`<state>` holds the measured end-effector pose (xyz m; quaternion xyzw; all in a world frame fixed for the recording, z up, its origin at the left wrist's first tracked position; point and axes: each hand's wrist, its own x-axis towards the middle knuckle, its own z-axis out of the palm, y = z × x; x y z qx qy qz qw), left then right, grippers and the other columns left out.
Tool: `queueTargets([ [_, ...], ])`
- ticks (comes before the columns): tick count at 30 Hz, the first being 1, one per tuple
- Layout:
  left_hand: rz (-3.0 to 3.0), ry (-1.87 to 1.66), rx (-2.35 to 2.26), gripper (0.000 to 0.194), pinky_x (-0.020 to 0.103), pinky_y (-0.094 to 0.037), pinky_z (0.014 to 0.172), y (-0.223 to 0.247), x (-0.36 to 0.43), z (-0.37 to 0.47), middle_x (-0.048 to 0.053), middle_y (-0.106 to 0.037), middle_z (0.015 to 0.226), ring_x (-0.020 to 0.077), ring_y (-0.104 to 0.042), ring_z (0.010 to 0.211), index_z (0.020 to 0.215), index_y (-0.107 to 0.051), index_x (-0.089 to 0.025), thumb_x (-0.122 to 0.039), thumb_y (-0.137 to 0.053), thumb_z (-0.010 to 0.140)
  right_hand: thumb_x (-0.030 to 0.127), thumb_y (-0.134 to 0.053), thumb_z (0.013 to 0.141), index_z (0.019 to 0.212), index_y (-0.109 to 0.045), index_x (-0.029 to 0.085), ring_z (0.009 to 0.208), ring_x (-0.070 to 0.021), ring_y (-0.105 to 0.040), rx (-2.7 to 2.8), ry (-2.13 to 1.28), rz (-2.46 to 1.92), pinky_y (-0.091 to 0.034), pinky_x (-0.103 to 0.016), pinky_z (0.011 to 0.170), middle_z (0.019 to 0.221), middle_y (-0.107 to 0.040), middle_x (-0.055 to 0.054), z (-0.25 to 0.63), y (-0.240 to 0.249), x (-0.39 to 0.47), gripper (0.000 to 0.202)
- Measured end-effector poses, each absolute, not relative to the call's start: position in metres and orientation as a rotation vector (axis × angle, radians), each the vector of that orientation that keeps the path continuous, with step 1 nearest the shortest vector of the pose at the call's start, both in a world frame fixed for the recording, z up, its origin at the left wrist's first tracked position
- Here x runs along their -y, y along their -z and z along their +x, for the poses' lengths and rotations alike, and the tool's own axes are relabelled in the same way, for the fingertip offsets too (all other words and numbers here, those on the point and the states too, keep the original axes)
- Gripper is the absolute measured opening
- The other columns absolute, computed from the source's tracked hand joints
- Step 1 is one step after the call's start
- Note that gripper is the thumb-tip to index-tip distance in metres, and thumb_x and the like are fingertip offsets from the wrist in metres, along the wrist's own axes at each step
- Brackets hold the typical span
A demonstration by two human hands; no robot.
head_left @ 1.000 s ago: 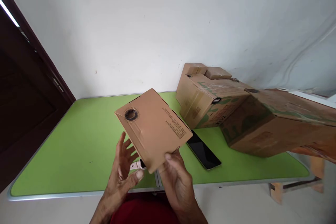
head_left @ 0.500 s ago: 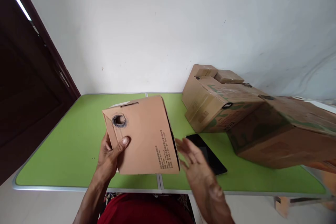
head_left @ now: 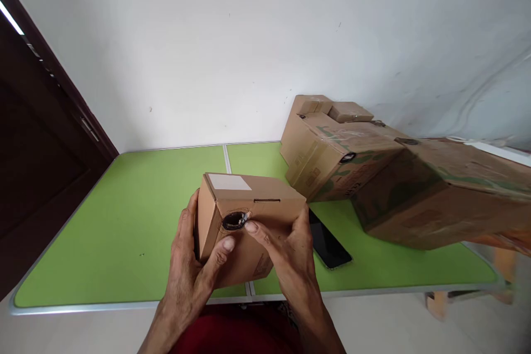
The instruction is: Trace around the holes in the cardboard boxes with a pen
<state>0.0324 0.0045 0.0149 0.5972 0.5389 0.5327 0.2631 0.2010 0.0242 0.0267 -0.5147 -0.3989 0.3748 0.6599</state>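
Observation:
A brown cardboard box (head_left: 276, 191) is held tilted over the near middle of the green table, between both hands. Its near face has a round cut hole with dark edges (head_left: 234, 220), and a narrow slot and a white label (head_left: 228, 182) show on its upper side. My left hand (head_left: 188, 254) grips the left end, thumb on the near face below the hole. My right hand (head_left: 288, 251) wraps the right end, with its thumb tip at the hole's right edge. The fingers behind the box are mostly hidden.
Several cardboard boxes (head_left: 398, 199) are stacked along the right side against the white wall. A black phone or tablet (head_left: 329, 243) lies on the green table (head_left: 112, 232), just right of my right hand. A dark door (head_left: 37, 138) stands at the left.
My right hand, apart from the box before, has come in and taken hold of its right end. The box has tipped and turned, bringing its labelled side into view.

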Motion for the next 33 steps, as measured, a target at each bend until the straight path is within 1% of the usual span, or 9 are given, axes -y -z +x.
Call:
queueTargets([
  [3,1.536,-1.480,-1.424,0.070,0.044,-0.063,0.109,-0.021,-0.006,0.038,0.014,-0.074,0.153,0.0349,-0.073,0.137,0.163,-0.060,-0.027,-0.063,-0.074,0.104,0.063,-0.102,0.066,0.158,-0.051,0.026,0.123,-0.0438,-0.076,0.884,-0.757,-1.220,-0.067,-0.057,0.101,0.127,-0.080,-0.017,0.197,-0.024,-0.019,0.112],
  [7,1.504,-1.515,-1.395,0.064,0.040,-0.064,0.102,-0.026,-0.010,0.046,0.012,-0.079,0.140,0.0311,-0.077,0.119,0.159,-0.064,-0.024,-0.059,-0.072,0.106,0.063,-0.102,0.065,0.156,-0.046,0.029,0.132,-0.0446,-0.070,0.871,-0.689,-1.325,-0.060,-0.062,0.113,0.143,-0.070,-0.018,0.191,-0.022,-0.014,0.112],
  [12,1.741,-1.603,-1.589,0.067,0.044,-0.061,0.105,-0.017,-0.011,0.047,0.016,-0.074,0.142,0.0339,-0.073,0.127,0.166,-0.057,-0.022,-0.050,-0.069,0.107,0.062,-0.102,0.062,0.165,-0.027,0.025,0.143,-0.0457,-0.062,0.853,-0.725,-1.323,-0.053,-0.065,0.124,0.156,-0.060,-0.025,0.179,-0.017,-0.017,0.133],
  [16,1.931,-1.573,-1.755,0.074,0.045,-0.061,0.102,-0.013,-0.010,0.036,0.019,-0.070,0.145,0.0365,-0.071,0.129,0.171,-0.051,-0.019,-0.053,-0.066,0.108,0.058,-0.094,0.066,0.161,-0.029,0.023,0.140,-0.0437,-0.067,0.873,-0.861,-1.329,-0.057,-0.063,0.121,0.153,-0.064,-0.025,0.168,-0.018,-0.020,0.121],
  [19,1.958,-1.529,-1.808,0.078,0.048,-0.062,0.101,-0.011,-0.010,0.019,0.020,-0.072,0.143,0.0395,-0.071,0.129,0.171,-0.052,-0.017,-0.058,-0.067,0.106,0.053,-0.095,0.061,0.161,-0.031,0.022,0.137,-0.0441,-0.069,0.879,-0.870,-1.361,-0.060,-0.062,0.119,0.151,-0.067,-0.025,0.159,-0.018,-0.023,0.122],
  [23,1.897,-1.323,-1.810,0.095,0.056,-0.060,0.109,-0.014,-0.010,-0.001,0.019,-0.065,0.160,0.0465,-0.065,0.144,0.174,-0.047,-0.025,-0.068,-0.076,0.095,0.051,-0.096,0.060,0.164,-0.031,0.021,0.149,-0.0465,-0.062,0.905,-0.847,-1.378,-0.054,-0.065,0.126,0.161,-0.060,-0.026,0.154,-0.012,-0.031,0.126],
  [25,1.775,-1.247,-1.799,0.096,0.057,-0.062,0.104,-0.016,-0.009,-0.004,0.018,-0.069,0.154,0.0471,-0.068,0.138,0.168,-0.054,-0.027,-0.076,-0.080,0.088,0.053,-0.095,0.061,0.166,-0.030,0.021,0.155,-0.0471,-0.057,0.935,-0.858,-1.379,-0.050,-0.066,0.130,0.166,-0.057,-0.026,0.155,-0.010,-0.034,0.128],
  [29,1.517,-1.200,-1.786,0.079,0.043,-0.063,0.077,-0.016,-0.009,0.000,0.011,-0.081,0.117,0.0369,-0.077,0.102,0.137,-0.072,-0.026,-0.078,-0.087,0.080,0.057,-0.095,0.062,0.170,-0.028,0.017,0.159,-0.0478,-0.054,0.974,-0.853,-1.415,-0.044,-0.068,0.134,0.171,-0.053,-0.029,0.159,-0.007,-0.033,0.133],
  [33,1.311,-1.312,-1.736,0.075,0.034,-0.059,0.069,-0.007,-0.018,-0.011,0.008,-0.082,0.110,0.0294,-0.075,0.091,0.120,-0.075,-0.023,-0.072,-0.098,0.067,0.065,-0.089,0.075,0.173,-0.026,0.018,0.159,-0.0444,-0.055,1.056,-0.950,-1.344,-0.049,-0.066,0.128,0.174,-0.050,-0.028,0.181,0.004,-0.027,0.126],
])
